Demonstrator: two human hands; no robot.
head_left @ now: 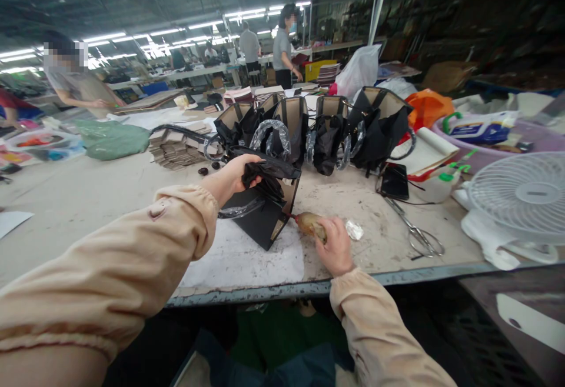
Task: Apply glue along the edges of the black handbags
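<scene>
My left hand [242, 174] is closed on the black lining of a handbag [253, 222], which lies tipped over near the table's front edge. A handle wrapped in clear plastic hangs at that bag's left side. In my right hand [335, 246] is a yellowish squeeze bottle [311, 225] with a red nozzle. The nozzle tip points left and meets the bag's open edge; whether it touches cannot be made out. Under the bag lies a white sheet [247, 263]. A crumpled bit of clear plastic [354, 230] rests just right of my right hand.
Several black bags [289, 122] stand in a row behind. Scissors [415, 231], a phone [394, 181], a white fan [525, 199] and a purple basin [477, 154] sit to the right. Stacked grey pieces [176, 147] and a green bag [112, 139] lie left. Other people work farther back.
</scene>
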